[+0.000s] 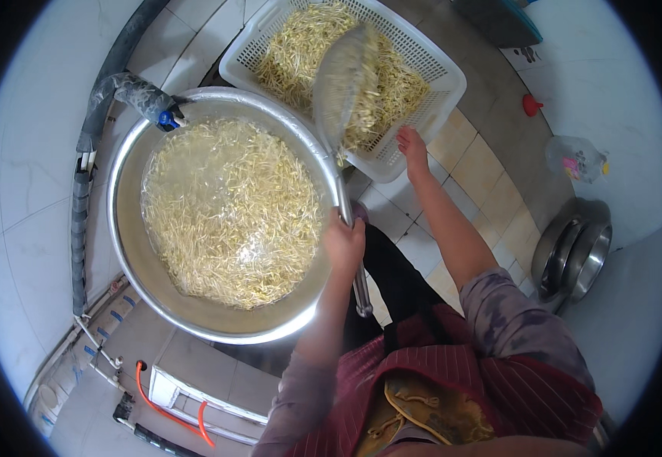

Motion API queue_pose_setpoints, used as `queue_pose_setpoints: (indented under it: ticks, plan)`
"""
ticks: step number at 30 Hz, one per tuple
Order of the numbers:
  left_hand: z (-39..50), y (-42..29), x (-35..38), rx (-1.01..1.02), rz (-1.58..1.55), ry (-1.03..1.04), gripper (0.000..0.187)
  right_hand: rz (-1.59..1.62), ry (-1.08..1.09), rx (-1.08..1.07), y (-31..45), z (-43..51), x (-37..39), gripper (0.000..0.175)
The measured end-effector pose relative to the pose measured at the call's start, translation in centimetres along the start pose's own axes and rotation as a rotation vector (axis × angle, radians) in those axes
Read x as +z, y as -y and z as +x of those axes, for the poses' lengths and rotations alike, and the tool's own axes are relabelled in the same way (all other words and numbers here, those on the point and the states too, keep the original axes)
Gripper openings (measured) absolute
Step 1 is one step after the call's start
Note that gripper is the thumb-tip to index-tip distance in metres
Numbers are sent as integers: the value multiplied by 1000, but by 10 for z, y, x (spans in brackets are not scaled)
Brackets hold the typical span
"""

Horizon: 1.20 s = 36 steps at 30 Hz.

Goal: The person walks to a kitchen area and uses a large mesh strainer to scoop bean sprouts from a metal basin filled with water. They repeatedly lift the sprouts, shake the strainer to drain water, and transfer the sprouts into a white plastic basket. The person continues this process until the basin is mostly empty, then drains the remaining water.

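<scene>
My left hand [344, 239] grips the metal handle of a large skimmer [334, 80]. Its wide bowl is tilted over a white plastic basket [446, 85], and blurred bean sprouts [368, 97] slide off it. More bean sprouts [302, 48] lie heaped inside the basket. At the basket's near right rim is my right hand [412, 149], holding nothing, its fingers a little apart; contact with the rim cannot be told. To the left stands a big round metal basin [131, 240], where bean sprouts [239, 228] float in water.
A wrapped pipe with a blue-handled tap [168, 119] reaches over the basin's rim. Stacked metal bowls [574, 251], a clear plastic bottle [575, 159] and a red funnel [532, 105] are at the right. An orange hose [157, 403] runs at lower left.
</scene>
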<state>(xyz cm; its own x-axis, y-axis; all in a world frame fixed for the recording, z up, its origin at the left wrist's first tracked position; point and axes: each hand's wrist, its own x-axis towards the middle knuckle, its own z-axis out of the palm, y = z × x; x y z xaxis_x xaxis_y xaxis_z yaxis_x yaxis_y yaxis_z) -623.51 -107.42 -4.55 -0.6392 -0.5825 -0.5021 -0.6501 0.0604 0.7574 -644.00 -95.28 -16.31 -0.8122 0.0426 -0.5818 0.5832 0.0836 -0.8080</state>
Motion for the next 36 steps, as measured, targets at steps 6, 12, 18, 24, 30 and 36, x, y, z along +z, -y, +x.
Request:
queue_pose_setpoints:
  ticks: [6,12,18,24,30,36]
  plan:
    - [6,11,18,132,139,-205,33,-235,189,-186,11,-4,-5,60]
    - [-14,-29,-33,-107,-515,36,26,140,1139,170,61,-114,65,64]
    - [-28,16,-66,291,-405,82,23,152,1202,298,73,-170,125,40]
    - [23,249,-216,-221,-92,-306,61,-645,811,-28,61,-176,116,17]
    - [130,402,-375,-427,-782,-888,72,-1049,692,-521,13,-155,102,32]
    - [221,308,-257,-372,-728,-403,79,-1113,787,-315,-82,-130,200,19]
